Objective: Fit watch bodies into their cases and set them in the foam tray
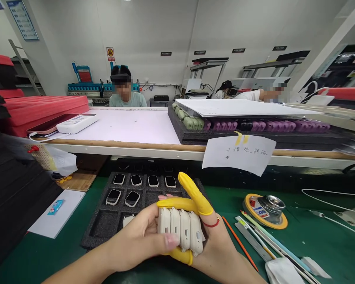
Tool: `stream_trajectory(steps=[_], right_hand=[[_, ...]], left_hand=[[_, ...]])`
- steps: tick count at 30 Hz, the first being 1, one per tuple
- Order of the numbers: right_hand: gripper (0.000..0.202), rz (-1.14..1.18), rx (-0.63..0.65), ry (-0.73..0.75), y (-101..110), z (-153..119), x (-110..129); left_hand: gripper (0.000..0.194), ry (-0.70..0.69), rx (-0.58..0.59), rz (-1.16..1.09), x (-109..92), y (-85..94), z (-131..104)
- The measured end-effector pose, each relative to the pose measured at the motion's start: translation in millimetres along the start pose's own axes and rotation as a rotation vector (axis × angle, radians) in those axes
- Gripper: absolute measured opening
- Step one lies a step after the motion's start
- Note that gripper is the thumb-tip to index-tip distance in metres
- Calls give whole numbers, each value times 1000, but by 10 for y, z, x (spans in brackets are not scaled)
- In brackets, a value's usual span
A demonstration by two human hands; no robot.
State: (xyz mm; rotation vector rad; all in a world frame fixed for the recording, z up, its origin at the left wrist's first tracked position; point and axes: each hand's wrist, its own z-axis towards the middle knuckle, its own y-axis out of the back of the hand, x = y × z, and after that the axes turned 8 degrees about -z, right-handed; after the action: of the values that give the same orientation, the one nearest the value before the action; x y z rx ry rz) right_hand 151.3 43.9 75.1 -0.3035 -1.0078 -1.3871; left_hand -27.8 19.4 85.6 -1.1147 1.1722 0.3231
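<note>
A row of several cream-coloured watch cases stands side by side between my two hands. My left hand is closed around the row's left end, with its thumb lying across the front of the cases. My right hand supports the row from the right and below, and its yellow-covered thumb points upward. Yellow finger cots cover some of the fingers. Behind the hands lies a black foam tray with smartwatches in several pockets, dark screens up. The hands hide part of the tray.
A shelf above carries a power bank and a foam tray of green and purple cases. Right of the hands lie a tape roll, a steel ruler and pens. Foam stacks rise on the left. A co-worker sits opposite.
</note>
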Motion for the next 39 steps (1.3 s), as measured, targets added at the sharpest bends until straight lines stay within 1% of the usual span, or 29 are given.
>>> stream_trajectory(steps=[4,7,10,13,16,19,21,24,27,29,31,32,34,37,39], right_hand=[[60,-9,54,-14,31,1,41],[61,-47,62,-11,34,9,30],[66,-112,74,27,14,14,8],[70,-146,73,38,-12,-6,-14],[69,-153,37,50,-22,-31,-41],[71,-125,49,112,-13,-33,-64],[69,-124,70,127,-9,-28,-70],[61,-142,58,85,-22,-34,-56],[63,-148,28,68,-32,-44,-13],[61,-169,50,101,-25,-37,22],[57,-196,79,148,-11,-20,49],[58,-205,84,177,-4,-12,56],[68,-221,71,224,2,1,53],[84,-246,68,256,-11,7,20],[86,-260,96,255,-23,2,0]], left_hand=[[43,19,18,57,-35,37,-27],[47,21,22,48,-36,0,-11],[54,-8,-33,68,-20,-53,0],[47,5,-101,106,-9,-69,-9],[45,5,-88,63,-5,-52,-23],[46,-11,-52,34,-16,-41,-30],[43,0,-49,40,-31,-46,-33],[38,7,-46,34,-48,-61,-30],[43,-23,-40,52,-39,-71,-12],[48,-42,-69,107,-28,-72,2],[47,-53,-108,181,-22,-72,12],[44,-59,-119,214,-21,-73,15],[42,-71,-119,240,-18,-77,17],[53,-77,-91,194,7,-91,20],[59,-71,-129,193,33,-103,19]])
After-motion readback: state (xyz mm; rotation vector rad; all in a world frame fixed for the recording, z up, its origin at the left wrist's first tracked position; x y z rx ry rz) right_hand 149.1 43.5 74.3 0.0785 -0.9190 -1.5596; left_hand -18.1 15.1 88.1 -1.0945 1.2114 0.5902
